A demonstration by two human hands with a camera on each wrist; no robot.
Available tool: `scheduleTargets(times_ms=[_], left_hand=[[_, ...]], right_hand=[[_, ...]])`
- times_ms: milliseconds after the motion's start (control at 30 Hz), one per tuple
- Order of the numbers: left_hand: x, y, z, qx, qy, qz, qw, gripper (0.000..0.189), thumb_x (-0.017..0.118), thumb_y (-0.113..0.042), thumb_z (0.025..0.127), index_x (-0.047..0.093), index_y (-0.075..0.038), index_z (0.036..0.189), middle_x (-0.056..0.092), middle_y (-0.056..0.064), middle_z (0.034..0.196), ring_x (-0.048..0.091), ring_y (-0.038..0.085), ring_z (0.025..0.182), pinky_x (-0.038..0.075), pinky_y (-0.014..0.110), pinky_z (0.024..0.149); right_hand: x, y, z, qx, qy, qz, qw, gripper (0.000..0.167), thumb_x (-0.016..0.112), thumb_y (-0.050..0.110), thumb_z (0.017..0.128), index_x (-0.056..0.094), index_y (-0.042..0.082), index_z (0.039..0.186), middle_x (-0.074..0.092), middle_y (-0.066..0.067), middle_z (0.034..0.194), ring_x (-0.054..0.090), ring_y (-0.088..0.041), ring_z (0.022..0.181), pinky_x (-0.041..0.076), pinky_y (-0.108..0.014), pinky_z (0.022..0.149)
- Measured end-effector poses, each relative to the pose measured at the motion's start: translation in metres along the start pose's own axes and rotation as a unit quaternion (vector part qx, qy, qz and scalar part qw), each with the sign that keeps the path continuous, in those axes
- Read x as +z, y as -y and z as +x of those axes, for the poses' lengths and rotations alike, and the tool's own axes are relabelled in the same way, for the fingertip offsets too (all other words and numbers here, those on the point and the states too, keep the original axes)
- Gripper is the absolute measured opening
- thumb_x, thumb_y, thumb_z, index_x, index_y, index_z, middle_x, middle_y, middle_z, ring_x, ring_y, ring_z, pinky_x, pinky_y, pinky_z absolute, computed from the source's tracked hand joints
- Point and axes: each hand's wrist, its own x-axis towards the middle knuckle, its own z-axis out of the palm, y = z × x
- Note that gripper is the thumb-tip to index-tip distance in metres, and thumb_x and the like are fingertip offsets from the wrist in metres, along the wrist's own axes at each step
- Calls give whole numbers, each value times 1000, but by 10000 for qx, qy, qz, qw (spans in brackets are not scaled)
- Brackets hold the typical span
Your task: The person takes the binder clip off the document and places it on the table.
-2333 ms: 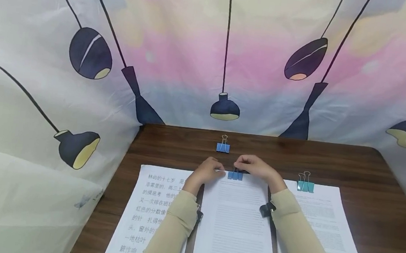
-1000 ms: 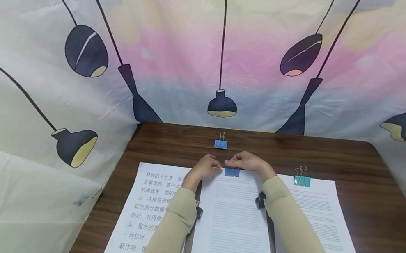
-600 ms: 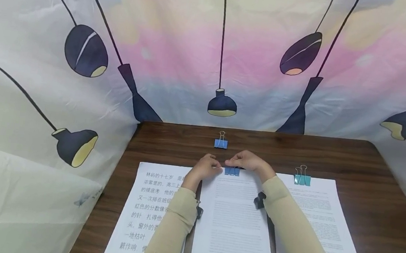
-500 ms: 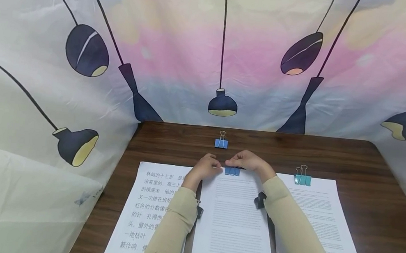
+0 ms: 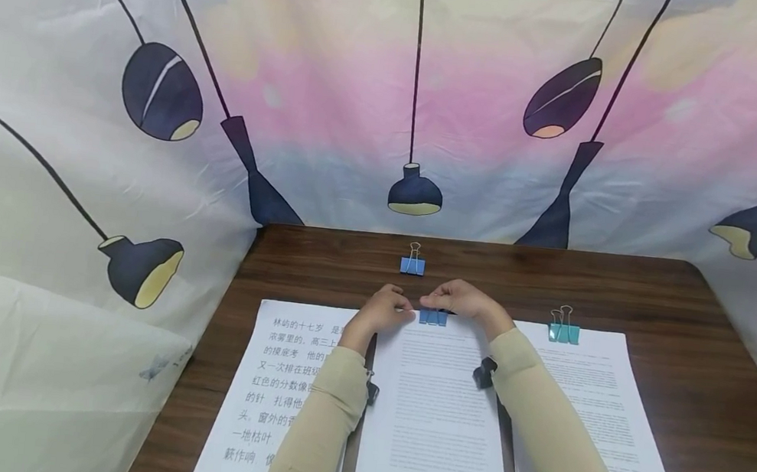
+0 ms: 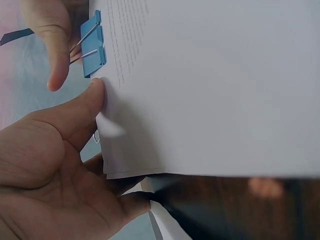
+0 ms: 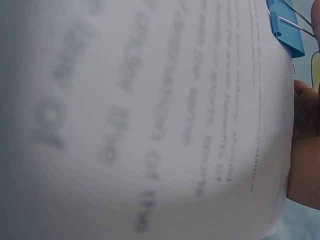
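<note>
Along the top edge of the middle paper stack (image 5: 435, 419) sits a blue binder clip (image 5: 433, 317), its wire handles angled toward the right hand. The right hand (image 5: 467, 301) holds the clip from behind, thumb and fingers around the handles; its fingertips are partly hidden. Left of the clip, the left hand (image 5: 380, 317) pinches the stack's top edge, thumb on the top sheet and fingers underneath. In the left wrist view the left thumb lies right beside the clip's end. The right wrist view shows mostly blurred print, with the clip at its upper corner.
A second blue binder clip (image 5: 413, 266) stands near the table's back edge. To the right lies a stack (image 5: 614, 430) with a teal binder clip (image 5: 564, 333); to the left, a large-print stack (image 5: 250, 407). A curtain (image 5: 357, 111) printed with lamps hangs behind the table (image 5: 703, 378).
Since the oldest frame, the right hand has shifted a little left and lower over the clip's handles, which now hardly show in the head view. The left hand stays at the stack's edge.
</note>
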Motion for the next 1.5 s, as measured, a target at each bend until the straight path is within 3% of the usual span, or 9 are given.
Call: scheduleTargets(times_ms=[467,1500], left_hand=[[-1,1,-1,0,12,-47,10000,16,69,-18,103,79,-6,100,46,19,159,43,44,146,42,57,115],[2,1,1,-79,-40,-13,10000,17,69,-19,103,80,-6,106,46,18,159,41,44,148,37,60,118]], right_hand=[[0,1,-2,-23,-56,-88,9999,46,73,44,99,75,1,115,73,-13,121,63,-28,114,49,-47,103],[1,-1,-3,-91,-205,43,9997,42,73,41,100,76,0,112,73,-14,121,63,-28,114,49,-48,103]])
